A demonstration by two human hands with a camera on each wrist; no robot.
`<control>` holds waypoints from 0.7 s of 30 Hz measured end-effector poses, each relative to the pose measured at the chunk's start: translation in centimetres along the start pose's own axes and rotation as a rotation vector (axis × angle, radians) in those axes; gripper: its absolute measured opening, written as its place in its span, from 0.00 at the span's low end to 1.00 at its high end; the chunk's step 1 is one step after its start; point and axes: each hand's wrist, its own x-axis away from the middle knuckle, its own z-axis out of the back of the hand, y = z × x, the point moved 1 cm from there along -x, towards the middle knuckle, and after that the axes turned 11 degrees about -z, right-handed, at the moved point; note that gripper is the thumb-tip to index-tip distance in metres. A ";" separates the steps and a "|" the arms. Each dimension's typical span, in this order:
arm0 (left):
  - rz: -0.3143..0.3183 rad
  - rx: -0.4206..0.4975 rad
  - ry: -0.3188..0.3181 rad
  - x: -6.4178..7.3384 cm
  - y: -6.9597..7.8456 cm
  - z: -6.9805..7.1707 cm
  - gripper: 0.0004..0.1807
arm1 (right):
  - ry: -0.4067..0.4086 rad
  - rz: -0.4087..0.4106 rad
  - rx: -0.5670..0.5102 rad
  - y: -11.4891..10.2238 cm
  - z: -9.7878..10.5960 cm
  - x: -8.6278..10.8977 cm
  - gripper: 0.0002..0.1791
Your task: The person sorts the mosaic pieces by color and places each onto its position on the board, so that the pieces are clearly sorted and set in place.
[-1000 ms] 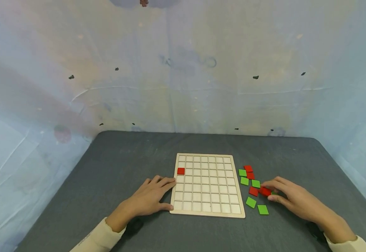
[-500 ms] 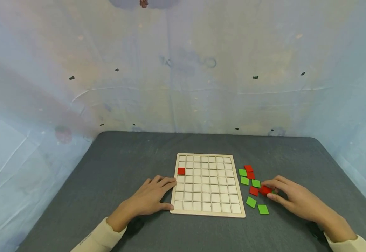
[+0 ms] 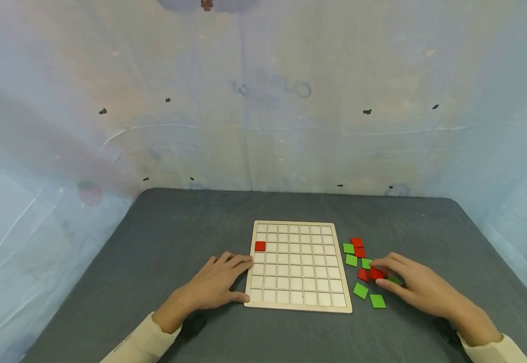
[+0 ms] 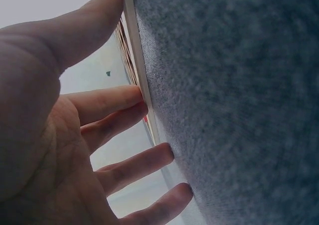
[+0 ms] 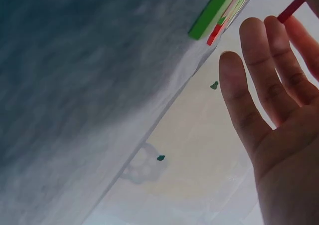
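Observation:
A pale wooden grid board (image 3: 297, 308) lies on the dark table, with one red square tile (image 3: 260, 246) in its left column. My left hand (image 3: 218, 283) touches the board's left edge, thumb and fingertips against the rim and fingers fairly straight. Right of the board, my right hand (image 3: 410, 282) pinches another red tile (image 5: 291, 8) between thumb and fingertips, lifted off the cloth in the right wrist view. Beneath that hand a green tile (image 3: 395, 280) is partly covered.
Loose tiles lie scattered between the board and my right hand, among them a red tile (image 3: 364, 275) and a green tile (image 3: 378, 301). The grey table (image 3: 190, 217) ends at a pale patterned cloth backdrop (image 3: 263, 151).
My right hand has moved slightly left with the red tile, uncovering more of the green tile underneath. The left hand and board stay in place.

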 end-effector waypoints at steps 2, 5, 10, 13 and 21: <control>0.000 -0.001 0.001 0.0 -0.1 0.0 0.43 | -0.007 0.013 -0.011 -0.3 -0.2 -0.3 0.16; -0.002 -0.002 0.003 0.0 -0.1 -0.1 0.43 | -0.022 0.022 -0.024 -0.8 -0.4 -0.7 0.15; -0.001 -0.007 0.008 0.1 0.0 -0.1 0.43 | -0.040 0.046 -0.047 -1.3 -0.7 -1.3 0.16; 0.001 -0.004 0.013 0.1 0.0 -0.1 0.43 | -0.038 0.068 -0.041 -1.5 -0.9 -1.6 0.17; 0.001 0.001 0.015 0.2 0.1 0.0 0.43 | -0.060 0.066 -0.011 -1.9 -1.2 -2.0 0.17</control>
